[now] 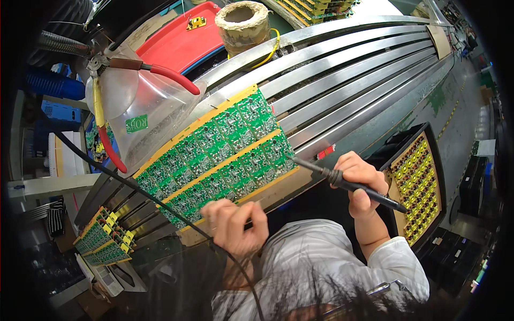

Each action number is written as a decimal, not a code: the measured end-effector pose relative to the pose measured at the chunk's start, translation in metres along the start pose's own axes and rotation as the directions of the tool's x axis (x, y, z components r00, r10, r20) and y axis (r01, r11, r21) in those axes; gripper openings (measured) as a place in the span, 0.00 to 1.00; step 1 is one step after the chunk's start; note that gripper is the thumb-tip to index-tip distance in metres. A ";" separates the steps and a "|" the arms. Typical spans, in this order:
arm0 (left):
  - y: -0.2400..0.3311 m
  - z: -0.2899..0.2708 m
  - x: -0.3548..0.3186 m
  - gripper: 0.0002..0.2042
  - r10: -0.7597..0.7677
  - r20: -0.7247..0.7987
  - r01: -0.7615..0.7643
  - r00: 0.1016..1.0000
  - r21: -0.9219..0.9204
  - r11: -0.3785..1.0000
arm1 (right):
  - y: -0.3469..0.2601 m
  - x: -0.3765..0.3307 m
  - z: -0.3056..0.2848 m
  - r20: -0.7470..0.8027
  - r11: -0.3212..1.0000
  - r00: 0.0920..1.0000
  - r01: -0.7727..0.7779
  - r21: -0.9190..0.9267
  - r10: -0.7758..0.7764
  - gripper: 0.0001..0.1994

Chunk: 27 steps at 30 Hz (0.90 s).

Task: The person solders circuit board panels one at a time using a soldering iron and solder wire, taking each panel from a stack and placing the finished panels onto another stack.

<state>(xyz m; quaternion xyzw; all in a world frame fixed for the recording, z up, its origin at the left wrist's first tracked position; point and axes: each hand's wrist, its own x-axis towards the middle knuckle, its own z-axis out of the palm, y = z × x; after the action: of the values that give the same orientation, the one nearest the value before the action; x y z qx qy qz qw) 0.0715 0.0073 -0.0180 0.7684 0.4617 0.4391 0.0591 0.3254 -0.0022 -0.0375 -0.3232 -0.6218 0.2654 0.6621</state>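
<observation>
An electronics assembly workshop, at a soldering station on a production line.

A long conveyor of metal rails (353,69) carries a panel of green circuit boards (219,152), with more populated boards (104,235) stacked further along. A soldering iron (348,184) is poised over the panel, a black tray of yellow components (417,187) sits beside it, red-handled cutters (134,72) hang overhead, and a red bin (182,40) stands beyond the rails.

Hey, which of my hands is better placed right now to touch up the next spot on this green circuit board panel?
Right, probably. Your right hand grips the soldering iron with its tip at the green circuit board panel's right edge. Your left hand sits at the panel's near edge, seemingly pinching something thin.
</observation>
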 end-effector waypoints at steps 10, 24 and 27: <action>-0.013 -0.015 -0.010 0.05 -0.092 -0.045 0.095 0.995 0.057 0.994 | 0.001 -0.007 0.009 0.131 0.998 0.991 -0.007 -0.070 0.016 0.14; 0.008 0.028 0.014 0.10 0.002 0.014 -0.004 1.000 0.089 0.996 | 0.030 -0.003 -0.007 -0.209 0.983 0.961 -0.186 0.005 0.183 0.17; 0.009 0.031 0.020 0.10 0.011 0.023 -0.013 1.000 0.110 0.994 | 0.043 -0.002 -0.008 -0.270 0.972 0.937 -0.233 -0.020 0.219 0.17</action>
<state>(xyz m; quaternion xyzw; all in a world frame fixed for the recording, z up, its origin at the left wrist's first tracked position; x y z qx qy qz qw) 0.1031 0.0269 -0.0201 0.7782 0.4798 0.4047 0.0193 0.3352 0.0236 -0.0720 -0.4421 -0.4925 0.2779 0.6962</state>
